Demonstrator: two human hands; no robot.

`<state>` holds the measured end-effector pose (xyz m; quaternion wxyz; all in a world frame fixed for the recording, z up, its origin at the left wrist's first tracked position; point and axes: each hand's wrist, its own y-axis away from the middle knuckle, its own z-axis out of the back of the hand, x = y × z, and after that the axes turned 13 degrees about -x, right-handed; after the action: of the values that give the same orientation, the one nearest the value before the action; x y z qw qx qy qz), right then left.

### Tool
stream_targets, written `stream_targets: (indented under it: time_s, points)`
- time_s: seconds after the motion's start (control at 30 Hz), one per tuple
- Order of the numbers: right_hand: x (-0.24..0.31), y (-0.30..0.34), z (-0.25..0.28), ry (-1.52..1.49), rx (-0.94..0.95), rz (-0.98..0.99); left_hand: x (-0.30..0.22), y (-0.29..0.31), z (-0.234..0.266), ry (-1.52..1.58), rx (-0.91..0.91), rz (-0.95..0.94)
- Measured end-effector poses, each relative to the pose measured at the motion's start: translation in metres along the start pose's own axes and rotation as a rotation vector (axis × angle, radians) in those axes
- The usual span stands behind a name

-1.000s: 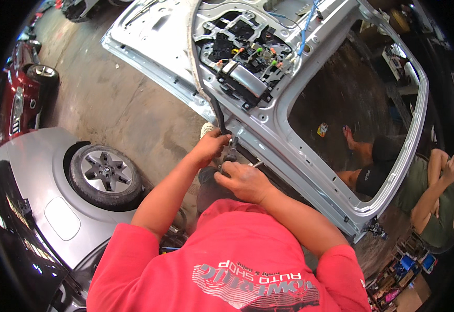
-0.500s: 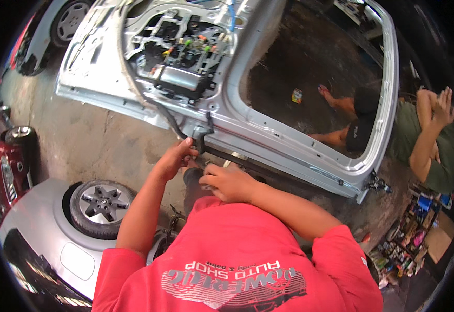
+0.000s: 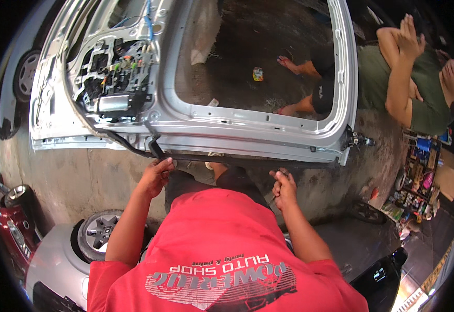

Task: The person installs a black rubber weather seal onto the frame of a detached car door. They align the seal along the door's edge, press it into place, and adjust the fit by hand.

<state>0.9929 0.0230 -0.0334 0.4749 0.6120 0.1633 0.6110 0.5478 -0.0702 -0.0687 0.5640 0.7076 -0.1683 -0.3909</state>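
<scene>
A bare silver car door (image 3: 227, 145) lies flat in front of me, its inner side up. A long dark rubber strip (image 3: 120, 139) loops over its left part and continues along the near edge. My left hand (image 3: 156, 176) is closed on this strip, right beside a black angled bracket (image 3: 155, 145) at the door's edge. Farther right, my right hand (image 3: 284, 188) is closed just off the near edge. A thin dark piece shows at its fingers, too small to name.
A motor and mechanism (image 3: 115, 104) sit in the door's opening. Across the window frame, a person in a green shirt (image 3: 377, 78) has raised hands. Behind me are a silver car (image 3: 55, 249) with a wheel (image 3: 99, 234), and a cluttered shelf (image 3: 419, 177) at right.
My right hand has moved away from my left, to the right along the near edge. My left hand stays by the bracket. The view has turned, shifting the door leftward.
</scene>
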Motion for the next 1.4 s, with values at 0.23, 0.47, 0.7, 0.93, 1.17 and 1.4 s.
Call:
stream_targets:
  time_s: [0.23, 0.47, 0.7, 0.93, 1.17, 1.4]
  points:
    - [0.005, -0.037, -0.006, -0.236, -0.15, -0.02, 0.012, -0.032, -0.021, 0.164, 0.048, 0.038]
    - [0.003, -0.043, -0.002, -0.25, -0.124, -0.006, 0.013, -0.024, -0.016, 0.178, 0.098, -0.016]
    - [0.017, -0.044, 0.0, -0.082, -0.12, 0.024, 0.013, -0.035, -0.008, 0.131, 0.076, 0.011]
    - [0.035, -0.044, 0.009, 0.093, 0.002, -0.006, 0.009, -0.033, -0.014, -0.004, -0.053, -0.058]
    - [0.03, -0.05, 0.02, 0.102, 0.071, -0.05, -0.006, -0.015, -0.029, -0.363, -0.107, -0.008]
    - [0.016, -0.06, 0.027, 0.063, 0.101, -0.039, -0.03, 0.031, -0.106, -1.276, 0.21, -0.618]
